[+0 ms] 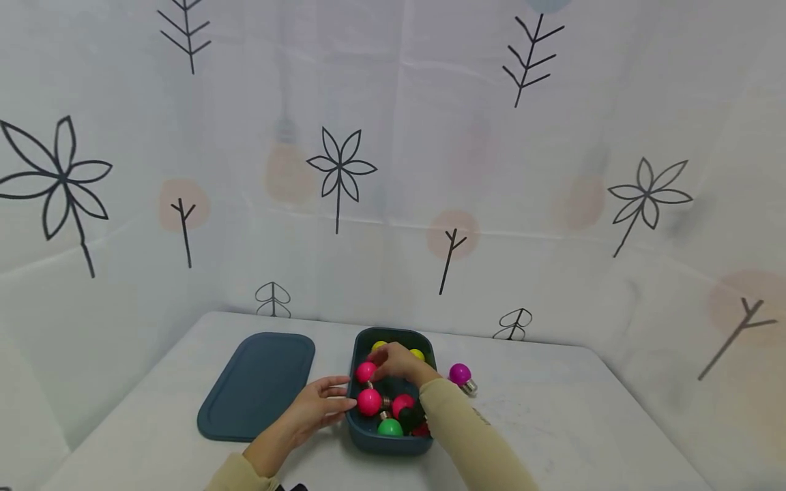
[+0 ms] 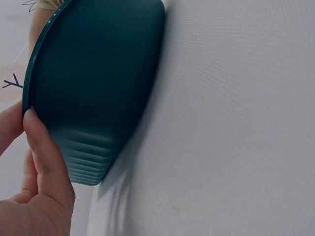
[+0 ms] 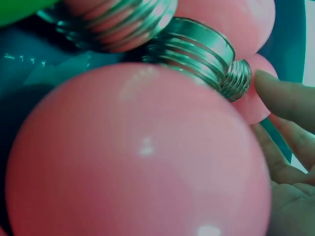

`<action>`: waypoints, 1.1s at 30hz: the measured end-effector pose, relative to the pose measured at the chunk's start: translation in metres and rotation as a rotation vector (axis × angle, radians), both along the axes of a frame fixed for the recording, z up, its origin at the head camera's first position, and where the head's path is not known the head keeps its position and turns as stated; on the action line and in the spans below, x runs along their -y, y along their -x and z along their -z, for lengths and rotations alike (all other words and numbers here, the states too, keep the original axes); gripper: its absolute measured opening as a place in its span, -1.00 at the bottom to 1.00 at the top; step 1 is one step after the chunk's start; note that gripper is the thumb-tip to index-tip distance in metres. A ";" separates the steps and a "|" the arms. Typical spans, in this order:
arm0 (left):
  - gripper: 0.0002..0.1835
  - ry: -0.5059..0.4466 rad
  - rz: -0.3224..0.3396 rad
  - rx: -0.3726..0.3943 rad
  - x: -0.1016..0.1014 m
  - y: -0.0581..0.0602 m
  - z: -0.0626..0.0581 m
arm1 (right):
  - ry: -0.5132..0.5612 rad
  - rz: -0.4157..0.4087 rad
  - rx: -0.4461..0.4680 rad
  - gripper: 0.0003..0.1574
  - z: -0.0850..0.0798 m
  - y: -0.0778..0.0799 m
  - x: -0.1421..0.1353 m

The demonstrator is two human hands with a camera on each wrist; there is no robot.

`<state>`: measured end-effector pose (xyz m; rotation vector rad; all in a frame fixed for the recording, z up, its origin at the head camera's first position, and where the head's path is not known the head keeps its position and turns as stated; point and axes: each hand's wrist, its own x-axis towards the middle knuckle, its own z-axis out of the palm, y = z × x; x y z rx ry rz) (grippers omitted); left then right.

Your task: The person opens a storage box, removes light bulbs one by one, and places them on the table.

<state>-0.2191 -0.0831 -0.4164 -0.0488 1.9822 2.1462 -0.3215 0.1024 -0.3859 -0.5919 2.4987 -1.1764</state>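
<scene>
A dark teal bin [image 1: 393,447] holds several coloured light bulbs with screw bases. My left hand [image 1: 316,409] is at its left side, and in the left wrist view the thumb and a finger [image 2: 47,152] pinch the bin's rim. My right hand [image 1: 399,361] reaches in over the far left part. Its thumb and fingers are around a pink light bulb [image 1: 366,372], which also shows in the right wrist view behind other bulbs. Nearer me lie another pink bulb [image 1: 370,402], a further pink bulb [image 1: 403,404] and a green bulb [image 1: 389,427].
A flat dark teal lid [image 1: 254,389] lies on the white table [image 1: 552,423] to the left. A magenta bulb [image 1: 460,374] lies outside the bin, to its right. Yellow bulbs [image 1: 417,354] sit at the bin's far end. A printed white cloth [image 1: 393,273] hangs behind the table.
</scene>
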 end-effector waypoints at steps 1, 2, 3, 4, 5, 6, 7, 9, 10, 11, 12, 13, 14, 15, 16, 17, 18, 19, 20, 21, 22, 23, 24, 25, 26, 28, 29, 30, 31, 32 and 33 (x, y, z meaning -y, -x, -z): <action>-0.36 0.001 -0.001 0.000 0.000 0.000 0.000 | -0.014 -0.003 0.007 -0.54 0.000 0.000 0.000; -0.36 0.001 -0.002 0.000 0.000 0.000 0.000 | -0.023 -0.006 0.014 -0.55 0.000 -0.001 0.000; -0.36 0.001 -0.003 0.001 -0.001 -0.001 -0.001 | -0.028 -0.013 0.018 -0.55 -0.001 -0.001 0.001; -0.36 0.001 -0.002 -0.001 -0.001 -0.001 -0.001 | -0.034 -0.020 0.016 -0.56 -0.001 -0.002 0.001; -0.36 -0.001 0.000 -0.002 -0.001 -0.001 -0.001 | -0.036 -0.026 0.016 -0.57 -0.001 -0.002 0.001; -0.36 -0.002 0.001 -0.003 0.000 -0.001 -0.001 | -0.036 -0.031 0.019 -0.58 -0.002 -0.003 0.001; -0.36 -0.003 0.000 -0.001 -0.001 0.000 -0.001 | -0.040 -0.033 0.020 -0.58 -0.003 -0.003 0.001; -0.37 -0.004 -0.002 0.000 -0.001 0.000 -0.001 | -0.042 -0.036 0.023 -0.60 -0.004 -0.004 0.002; -0.37 -0.004 -0.003 0.001 -0.001 0.000 0.000 | -0.044 -0.037 0.019 -0.60 -0.005 -0.004 0.002; -0.37 -0.005 -0.001 0.002 -0.001 0.001 0.000 | -0.044 -0.038 0.014 -0.60 -0.006 -0.004 0.002; -0.37 -0.005 -0.002 0.004 -0.001 0.001 0.000 | -0.045 -0.038 0.009 -0.60 -0.007 -0.004 0.002; -0.37 -0.007 -0.003 0.007 -0.001 0.001 0.000 | -0.043 -0.038 0.004 -0.60 -0.008 -0.004 0.002; -0.37 -0.008 -0.004 0.010 -0.001 0.001 0.000 | -0.039 -0.039 -0.003 -0.60 -0.009 -0.005 0.001; -0.38 -0.010 -0.004 0.012 -0.001 0.001 0.001 | -0.035 -0.041 -0.008 -0.61 -0.011 -0.005 0.001; -0.37 -0.012 -0.004 0.013 -0.001 0.002 0.001 | -0.026 -0.045 -0.013 -0.61 -0.012 -0.005 0.001; -0.37 -0.014 -0.003 0.012 -0.001 0.002 0.001 | -0.018 -0.050 -0.018 -0.61 -0.014 -0.005 0.001; -0.37 -0.016 -0.005 0.012 -0.001 0.002 0.001 | -0.008 -0.057 -0.022 -0.61 -0.016 -0.006 0.001; -0.37 -0.017 -0.007 0.010 -0.001 0.002 0.002 | 0.005 -0.063 -0.024 -0.61 -0.018 -0.007 0.000; -0.37 -0.018 -0.007 0.007 -0.001 0.001 0.002 | 0.012 -0.070 -0.029 -0.61 -0.021 -0.008 -0.001; -0.37 -0.018 -0.007 0.004 -0.001 0.001 0.002 | 0.017 -0.077 -0.033 -0.61 -0.023 -0.009 -0.001; -0.37 -0.019 -0.008 0.003 -0.001 0.001 0.003 | 0.022 -0.082 -0.039 -0.61 -0.025 -0.010 -0.002; -0.38 -0.018 -0.010 0.003 -0.001 0.001 0.003 | 0.024 -0.088 -0.046 -0.60 -0.027 -0.012 -0.002; -0.38 -0.018 -0.011 0.005 -0.001 0.001 0.004 | 0.026 -0.090 -0.052 -0.60 -0.028 -0.013 -0.003; -0.38 -0.016 -0.012 0.006 -0.001 0.002 0.004 | 0.026 -0.089 -0.060 -0.59 -0.030 -0.013 -0.004; -0.38 -0.014 -0.012 0.008 -0.001 0.002 0.004 | 0.026 -0.087 -0.068 -0.59 -0.030 -0.014 -0.004; -0.37 -0.011 -0.013 0.011 -0.002 0.002 0.005 | 0.037 -0.084 -0.080 -0.58 -0.031 -0.015 -0.005; -0.36 -0.008 -0.012 0.011 -0.002 0.002 0.005 | 0.046 -0.083 -0.082 -0.58 -0.032 -0.016 -0.006; -0.36 -0.007 -0.009 0.009 -0.002 0.003 0.005 | 0.053 -0.080 -0.082 -0.58 -0.032 -0.016 -0.007; -0.35 -0.005 -0.008 0.008 -0.003 0.003 0.005 | 0.061 -0.080 -0.084 -0.57 -0.033 -0.017 -0.008; -0.35 -0.004 -0.006 0.006 -0.003 0.003 0.004 | 0.069 -0.079 -0.081 -0.57 -0.033 -0.018 -0.009; -0.35 -0.004 -0.003 0.004 -0.003 0.003 0.004 | 0.077 -0.080 -0.081 -0.56 -0.034 -0.020 -0.010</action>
